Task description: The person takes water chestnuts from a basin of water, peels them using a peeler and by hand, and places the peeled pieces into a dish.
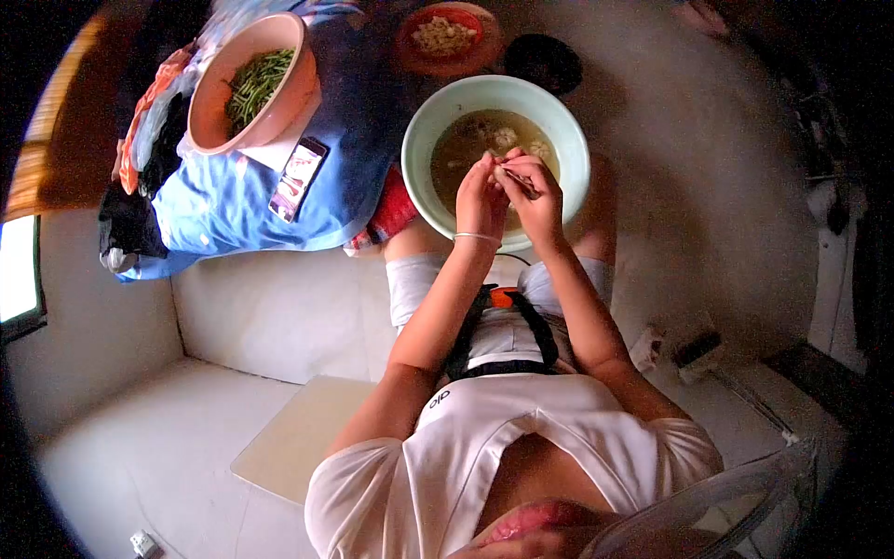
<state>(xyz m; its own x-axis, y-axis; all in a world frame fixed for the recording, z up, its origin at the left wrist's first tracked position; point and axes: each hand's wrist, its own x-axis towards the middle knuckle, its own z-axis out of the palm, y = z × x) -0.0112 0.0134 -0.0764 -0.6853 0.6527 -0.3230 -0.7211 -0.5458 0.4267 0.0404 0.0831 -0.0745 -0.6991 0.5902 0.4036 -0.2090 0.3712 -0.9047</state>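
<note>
Two hands meet over the pale green basin (415, 177), so the step looks like fine finger work on one item. The left hand (480, 200) and right hand (537, 191) are closed at the fingertips around a small pale piece (499, 173); its exact shape is hard to tell. Beneath it, pale lumps (505, 137) sit in the basin's cloudy liquid. The next move seems to call for one hand steadying the piece in a light pinch while the other works at its surface, both kept above the basin.
</note>
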